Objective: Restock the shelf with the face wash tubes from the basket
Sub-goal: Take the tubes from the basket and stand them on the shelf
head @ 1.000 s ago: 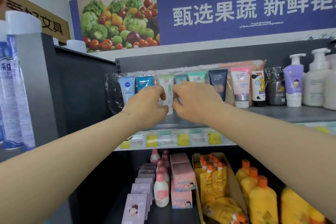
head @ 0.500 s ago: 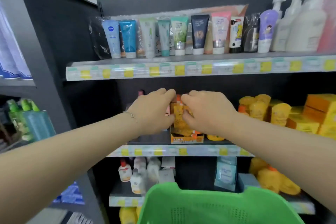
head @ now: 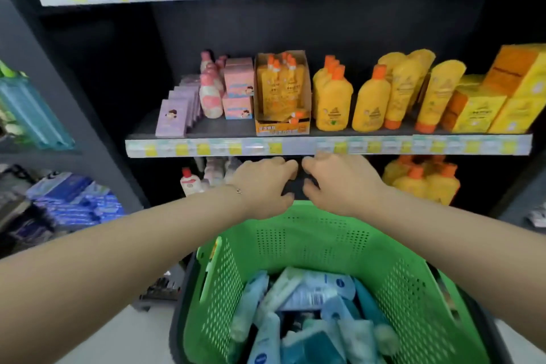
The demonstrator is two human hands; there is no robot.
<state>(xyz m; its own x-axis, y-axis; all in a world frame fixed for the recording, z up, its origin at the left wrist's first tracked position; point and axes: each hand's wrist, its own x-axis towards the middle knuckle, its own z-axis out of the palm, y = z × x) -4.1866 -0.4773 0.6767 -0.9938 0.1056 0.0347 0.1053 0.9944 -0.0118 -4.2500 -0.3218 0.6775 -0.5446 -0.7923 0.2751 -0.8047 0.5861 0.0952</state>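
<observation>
Dark shelving [head: 295,23] backs left hand [head: 266,186] and right hand [head: 339,183], loosely curled, empty, by basket [head: 310,239].

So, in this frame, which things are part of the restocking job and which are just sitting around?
Part of the job: green basket; face wash tubes piled in it; left hand and right hand, both empty, near its far rim.
Just there: yellow bottles, pink boxes, purple boxes and pouch carton on the middle shelf; blue packs at left.

Open: green basket [head: 295,233] top, above piled face wash tubes [head: 307,295] | Blocked: middle shelf [head: 384,145] crowded with yellow bottles [head: 370,100]
</observation>
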